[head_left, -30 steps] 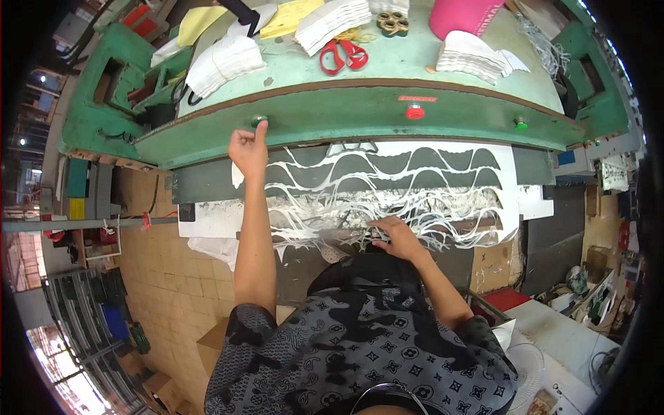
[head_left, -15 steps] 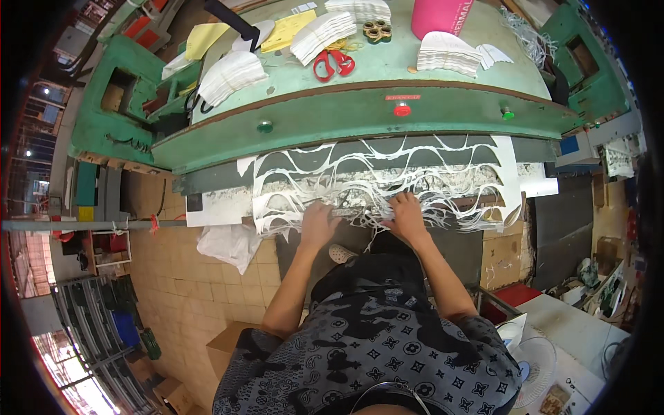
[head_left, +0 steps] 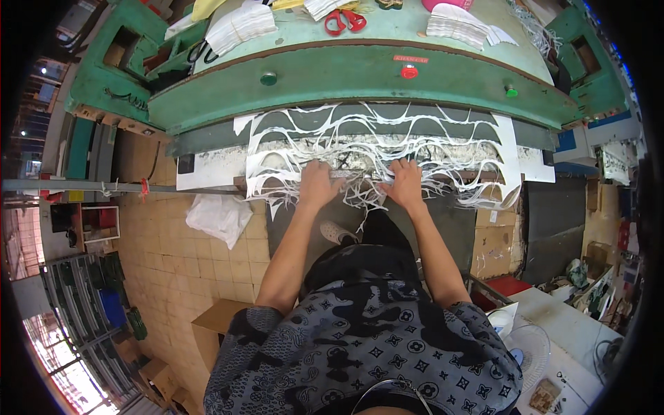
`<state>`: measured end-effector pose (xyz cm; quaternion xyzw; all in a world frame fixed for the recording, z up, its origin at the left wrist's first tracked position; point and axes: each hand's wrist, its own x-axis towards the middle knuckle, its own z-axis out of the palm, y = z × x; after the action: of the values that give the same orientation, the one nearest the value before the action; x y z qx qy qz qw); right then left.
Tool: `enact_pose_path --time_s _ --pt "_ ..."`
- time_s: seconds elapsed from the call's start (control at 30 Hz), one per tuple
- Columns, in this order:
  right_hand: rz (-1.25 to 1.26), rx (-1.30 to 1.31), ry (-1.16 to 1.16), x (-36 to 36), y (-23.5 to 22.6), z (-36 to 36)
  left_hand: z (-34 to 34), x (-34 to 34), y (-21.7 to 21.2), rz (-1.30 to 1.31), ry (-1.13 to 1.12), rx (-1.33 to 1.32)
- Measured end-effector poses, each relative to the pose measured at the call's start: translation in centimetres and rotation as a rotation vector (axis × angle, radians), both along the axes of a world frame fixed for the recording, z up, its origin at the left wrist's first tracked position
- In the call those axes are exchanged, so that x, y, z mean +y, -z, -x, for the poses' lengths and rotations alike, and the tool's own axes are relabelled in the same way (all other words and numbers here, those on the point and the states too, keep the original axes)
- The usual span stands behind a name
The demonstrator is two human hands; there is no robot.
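A web of white cut-out scrap, thin curved strips joined between wider side margins, lies on the bed of a green press. At its near edge my left hand has its fingers curled over the strips, thumb pointing inward. A short way to the right, my right hand grips the same tangle, its thumb turned toward the left hand. Loose strip ends dangle between the hands over the bed's front edge. The undersides of my fingers are hidden.
Beyond the scrap runs the green press beam with a red button and green buttons. Red-handled scissors and white stacked pieces lie on top. A white plastic bag rests on the tiled floor; a fan stands lower right.
The view has tilted down, so the press sits higher in the picture. Both hands stay at the scrap's near edge, and more strip ends hang between them.
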<state>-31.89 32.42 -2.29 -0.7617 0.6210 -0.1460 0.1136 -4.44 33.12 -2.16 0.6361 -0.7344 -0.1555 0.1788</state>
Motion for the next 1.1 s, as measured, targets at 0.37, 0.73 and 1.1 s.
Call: enact_pose_path --time_s 0.37,0.73,1.1 --pt "-0.796 0.265 -0.314 -13.2 -9.7 -0.7 -3.8 -9.2 -2.7 -0.337 -0.03 0.151" --pt "-0.035 -0.22 -0.202 -24.2 -3.5 -7.6 -4.9 -20.6 3.5 0.033 -0.042 -0.011" --pt "0.014 -0.117 0.447 -24.0 -1.0 -0.1 -4.5 -20.2 4.3 0.073 -0.062 0.042"
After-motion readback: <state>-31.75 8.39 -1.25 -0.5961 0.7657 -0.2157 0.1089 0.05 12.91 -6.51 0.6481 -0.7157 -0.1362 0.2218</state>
